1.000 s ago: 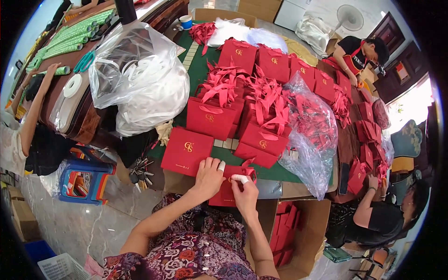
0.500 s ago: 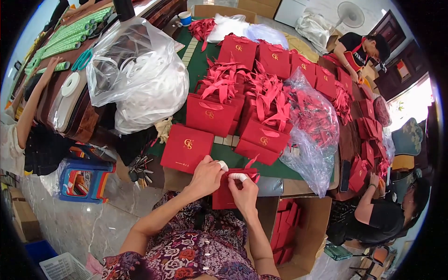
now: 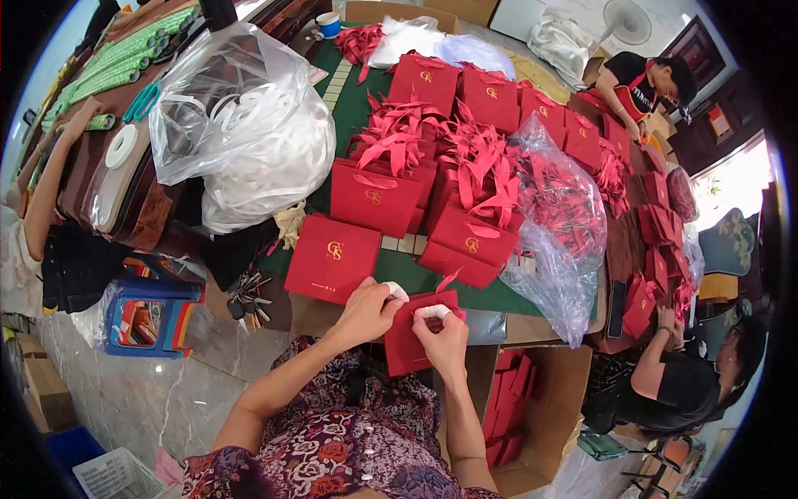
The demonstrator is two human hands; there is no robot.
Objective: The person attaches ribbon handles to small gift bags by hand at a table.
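Red bag (image 3: 404, 348) seems light, fairly stiff; my left fingers (image 3: 389, 308) and right fingers (image 3: 426, 330) pinch its top edge, the surest hold.

Smooth matt red paper bag (image 3: 407, 345), satiny-looking red cloth ribbons (image 3: 482, 166), shiny metallic gold emblem (image 3: 336, 249), crinkled glossy clear plastic sack (image 3: 565, 287), matt green tabletop (image 3: 353, 108), dull brown cardboard box (image 3: 555, 420), smooth blue plastic stool (image 3: 176, 312), polished stone-look floor (image 3: 208, 395), soft printed cloth blouse (image 3: 332, 453), white plastic basket (image 3: 116, 476)
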